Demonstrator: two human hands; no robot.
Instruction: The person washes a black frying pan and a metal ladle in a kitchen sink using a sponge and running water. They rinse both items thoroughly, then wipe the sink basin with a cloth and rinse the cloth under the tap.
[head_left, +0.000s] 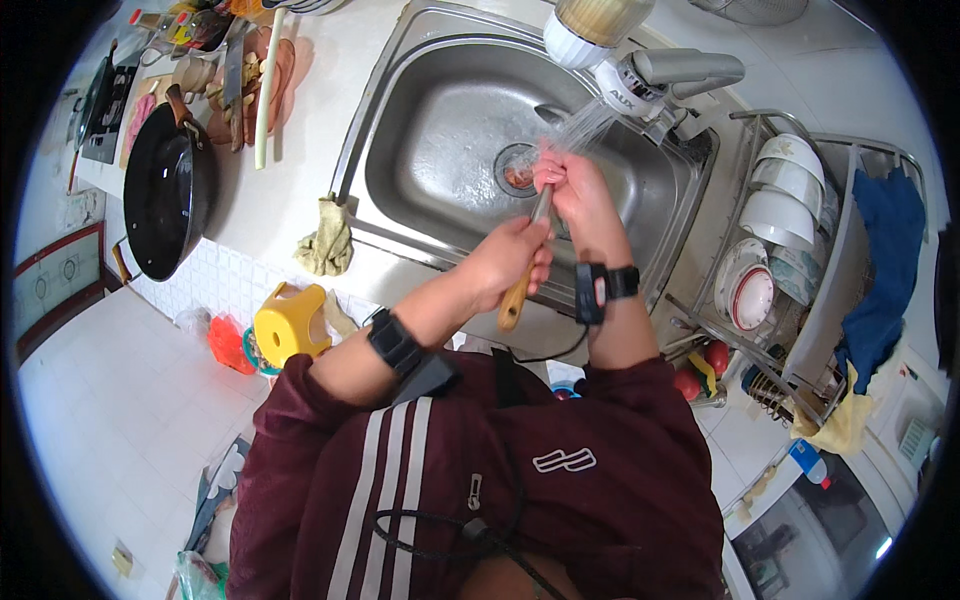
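My left hand (517, 251) is wrapped around a kitchen utensil with a wooden handle (514, 300) and a metal shaft (541, 201). My right hand (571, 184) closes on the shaft farther up, with its fingertips in the running water. A spray of water (589, 126) falls from the faucet (626, 88) onto those fingers. Beyond them shows a rounded dark metal piece (551, 114); I cannot tell whether it belongs to the utensil. Below lies the stainless steel sink (435, 127), its drain (517, 174) holding reddish-brown scraps.
A black wok (161, 195) overhangs the counter's edge at left, near a cleaver (234, 82) and a pale green stalk (268, 90). A cloth (328, 240) hangs by the sink. To the right stands a dish rack (705, 289) with bowls (780, 214). A yellow stool (289, 326) is below.
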